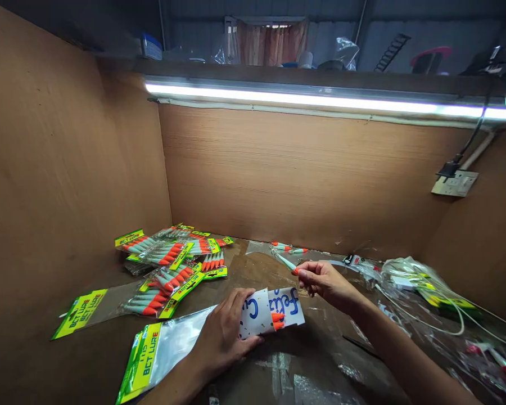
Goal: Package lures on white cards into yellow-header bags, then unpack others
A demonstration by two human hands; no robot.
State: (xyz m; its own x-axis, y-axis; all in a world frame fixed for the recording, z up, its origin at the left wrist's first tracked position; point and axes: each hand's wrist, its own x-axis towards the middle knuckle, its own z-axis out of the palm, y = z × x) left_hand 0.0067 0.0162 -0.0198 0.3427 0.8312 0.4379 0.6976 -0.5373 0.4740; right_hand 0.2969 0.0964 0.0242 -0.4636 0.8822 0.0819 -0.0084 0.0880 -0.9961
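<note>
My left hand point(224, 333) presses and grips a clear plastic bag point(168, 346) with a green BCT LURE header, together with a white card with blue lettering point(274, 306). Orange lure tips point(277, 321) stick out by the card. My right hand point(324, 281) pinches a single lure point(287, 264), pale with an orange end, just above and behind the card.
A pile of filled lure packets point(172, 264) lies at the left rear of the brown bench. An empty headed bag point(84, 311) lies at the left. Loose lures point(284, 247) sit by the back wall. Crumpled plastic and white cord point(421, 289) fill the right. A wall socket point(454, 183) is at the right.
</note>
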